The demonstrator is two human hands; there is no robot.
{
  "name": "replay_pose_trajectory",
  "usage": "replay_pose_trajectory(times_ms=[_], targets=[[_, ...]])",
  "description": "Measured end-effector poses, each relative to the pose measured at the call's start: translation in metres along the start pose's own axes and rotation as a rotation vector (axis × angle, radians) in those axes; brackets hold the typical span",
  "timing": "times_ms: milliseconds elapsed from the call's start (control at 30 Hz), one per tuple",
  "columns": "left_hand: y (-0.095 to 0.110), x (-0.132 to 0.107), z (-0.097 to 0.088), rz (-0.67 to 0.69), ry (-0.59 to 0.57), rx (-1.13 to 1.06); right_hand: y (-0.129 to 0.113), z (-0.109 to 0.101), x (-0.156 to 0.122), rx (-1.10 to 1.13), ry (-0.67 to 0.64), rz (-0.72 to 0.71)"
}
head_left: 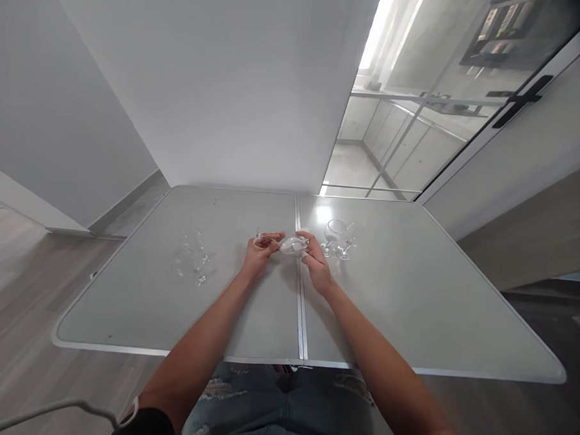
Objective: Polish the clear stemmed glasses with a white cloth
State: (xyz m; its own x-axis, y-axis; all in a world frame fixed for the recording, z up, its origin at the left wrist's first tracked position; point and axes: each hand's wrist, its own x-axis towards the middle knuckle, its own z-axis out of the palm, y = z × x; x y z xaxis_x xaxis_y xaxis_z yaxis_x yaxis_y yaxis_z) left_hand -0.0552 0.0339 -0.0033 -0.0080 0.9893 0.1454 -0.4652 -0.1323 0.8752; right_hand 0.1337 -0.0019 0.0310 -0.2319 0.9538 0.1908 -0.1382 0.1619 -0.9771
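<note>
My left hand [260,249] is closed around the stem end of a clear stemmed glass [293,245], which lies sideways between my hands above the table's centre seam. The foot of the glass shows beside my left fingers. My right hand [315,260] grips the bowl end, fingers curled at its rim. Something whitish shows at the bowl, perhaps a cloth or tissue; I cannot tell. Just right of my right hand, stemmed glasses [335,228] stand close together. Further off to the left, several clear glasses [193,258] are grouped, their outlines faint against the tabletop.
The pale folding table [411,312] has rounded corners, a metal edge and a seam down its middle. A white wall [237,100] rises behind it. To the right is a glazed door [394,139] with a dark handle. A pale cable [60,406] hangs at lower left.
</note>
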Motion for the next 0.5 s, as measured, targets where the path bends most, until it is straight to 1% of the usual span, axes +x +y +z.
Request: replay_pose_trajectory(times_ms=[133,200,267,400,433,467,500], targets=[[-0.001,0.000,0.003,-0.006,0.034,-0.018,-0.004,0.003,-0.003,0.098,0.051,-0.010],[0.001,-0.001,0.005,-0.023,0.018,-0.046,-0.003,0.003,-0.002,0.097,0.054,-0.015],[0.007,-0.004,0.008,-0.069,-0.066,-0.078,-0.001,0.002,0.000,0.058,0.091,-0.029],[0.021,-0.007,0.010,-0.171,-0.322,-0.109,0.001,-0.007,0.005,-0.018,0.220,-0.089],[0.024,-0.008,0.009,-0.180,-0.355,-0.117,0.001,-0.009,0.006,-0.042,0.227,-0.105],[0.027,-0.007,0.008,-0.182,-0.365,-0.126,0.001,-0.011,0.006,-0.075,0.219,-0.123],[0.028,-0.007,0.006,-0.176,-0.350,-0.127,0.002,-0.012,0.006,-0.119,0.204,-0.145]])
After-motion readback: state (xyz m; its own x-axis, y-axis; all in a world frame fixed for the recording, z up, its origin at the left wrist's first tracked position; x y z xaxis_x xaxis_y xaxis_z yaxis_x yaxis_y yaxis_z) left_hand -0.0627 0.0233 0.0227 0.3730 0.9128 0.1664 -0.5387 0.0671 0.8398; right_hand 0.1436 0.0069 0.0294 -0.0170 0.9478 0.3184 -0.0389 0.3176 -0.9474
